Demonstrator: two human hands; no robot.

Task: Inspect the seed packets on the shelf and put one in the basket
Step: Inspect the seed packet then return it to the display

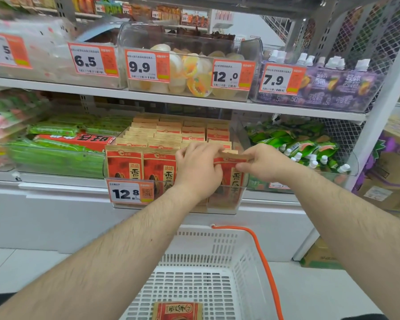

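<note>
Seed packets (pixel 148 144), red and tan, stand in rows inside a clear bin (pixel 240 195) on the lower shelf (pixel 62 181). Both hands are on the front packet (pixel 231 181) at the bin's right end. The left hand (pixel 198 169) curls its fingers over that packet's left edge and grips it, while the right hand (pixel 263 161) pinches the tan top strip between thumb and fingers. The packet stands upright, its lower part behind the bin's front wall. Two more front packets stand just to the left of the hands, above a price tag (pixel 131 192) reading 12.8 clipped to the bin.

Below the arms sits a white basket (pixel 217 250) with an orange handle (pixel 263 257); one packet in the basket (pixel 178 310) of the same kind lies flat on its floor at the near edge.

Green packs (pixel 56 144) fill the bin to the left, and green pouches (pixel 305 146) with white caps fill the one to the right. On the upper shelf (pixel 194 101), clear bins hold jelly cups (pixel 194 72) and purple pouches (pixel 333 86), with price tags along the fronts.
</note>
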